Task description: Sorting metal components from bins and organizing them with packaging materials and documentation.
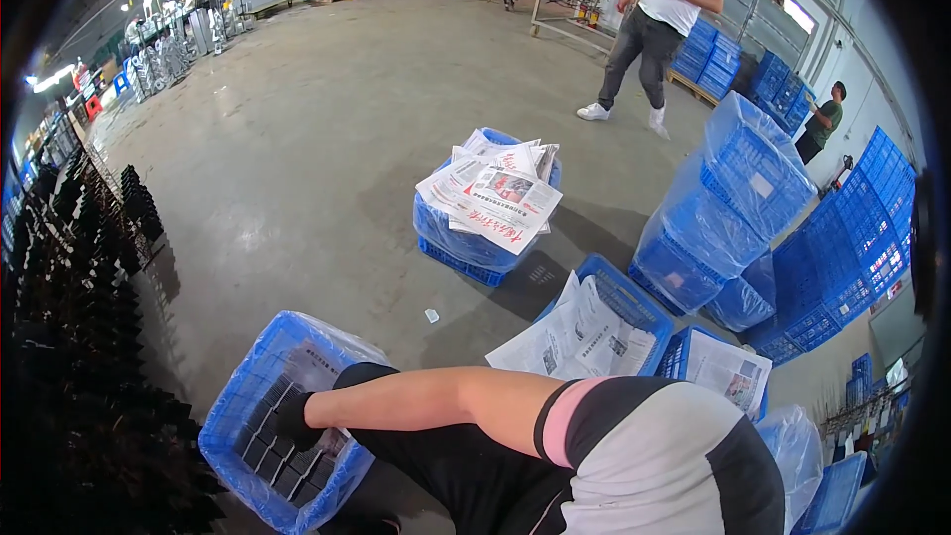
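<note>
A blue crate lined with clear plastic stands on the floor at the lower left. Rows of dark block-shaped pieces fill its bottom, with pale strips between the rows. My right hand, in a dark glove, reaches down into this crate and is at the pieces. Its fingers blend into the dark contents, so their grip is hidden. A printed sheet lies against the crate's far inner side. I cannot make out my left hand.
Newspapers cover a lined crate ahead. Further newspapers lie on crates at my right, beside stacked lined crates. Dark racked parts stand at left. A person stands beyond; others are farther off.
</note>
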{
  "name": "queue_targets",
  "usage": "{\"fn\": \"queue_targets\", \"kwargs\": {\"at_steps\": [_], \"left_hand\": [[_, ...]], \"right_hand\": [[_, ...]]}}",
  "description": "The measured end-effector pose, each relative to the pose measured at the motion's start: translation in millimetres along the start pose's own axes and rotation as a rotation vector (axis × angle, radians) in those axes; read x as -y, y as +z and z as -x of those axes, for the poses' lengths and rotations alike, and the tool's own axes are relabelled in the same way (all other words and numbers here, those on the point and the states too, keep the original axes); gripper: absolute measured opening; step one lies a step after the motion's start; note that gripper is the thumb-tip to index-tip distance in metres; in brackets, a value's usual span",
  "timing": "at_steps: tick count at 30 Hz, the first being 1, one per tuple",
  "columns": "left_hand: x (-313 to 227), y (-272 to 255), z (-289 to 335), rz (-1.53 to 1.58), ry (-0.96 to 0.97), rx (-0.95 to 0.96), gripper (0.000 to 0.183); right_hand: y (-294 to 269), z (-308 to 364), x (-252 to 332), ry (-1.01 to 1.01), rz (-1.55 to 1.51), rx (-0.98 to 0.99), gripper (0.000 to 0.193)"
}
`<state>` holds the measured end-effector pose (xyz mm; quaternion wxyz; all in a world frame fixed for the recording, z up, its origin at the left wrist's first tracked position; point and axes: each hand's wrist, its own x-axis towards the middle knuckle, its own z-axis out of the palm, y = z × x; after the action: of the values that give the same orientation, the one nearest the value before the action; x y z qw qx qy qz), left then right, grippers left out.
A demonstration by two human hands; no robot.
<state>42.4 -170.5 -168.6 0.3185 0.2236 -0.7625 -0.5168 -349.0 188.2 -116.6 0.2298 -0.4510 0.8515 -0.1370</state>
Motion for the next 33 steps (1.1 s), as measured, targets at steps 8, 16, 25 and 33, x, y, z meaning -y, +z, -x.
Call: {"fn": "queue_targets", "kwargs": {"at_steps": [8, 16, 25, 33], "left_hand": [[6, -12, 4, -0.021, -0.026, 0.01, 0.029], [14, -4, 3, -0.021, -0.054, 0.049, 0.029], [26, -10, 15, -0.034, -0.109, 0.066, 0.029], [33, -14, 23, -0.049, -0.154, 0.086, 0.029]], "right_hand": [[3, -8, 3, -0.011, 0.002, 0.036, 0.037], [16, -8, -14, -0.107, -0.063, -0.079, 0.035], [-2, 0, 2, 0.018, -0.019, 0.057, 0.035], [3, 0, 0, -0.018, -0.018, -0.006, 0.034]]}}
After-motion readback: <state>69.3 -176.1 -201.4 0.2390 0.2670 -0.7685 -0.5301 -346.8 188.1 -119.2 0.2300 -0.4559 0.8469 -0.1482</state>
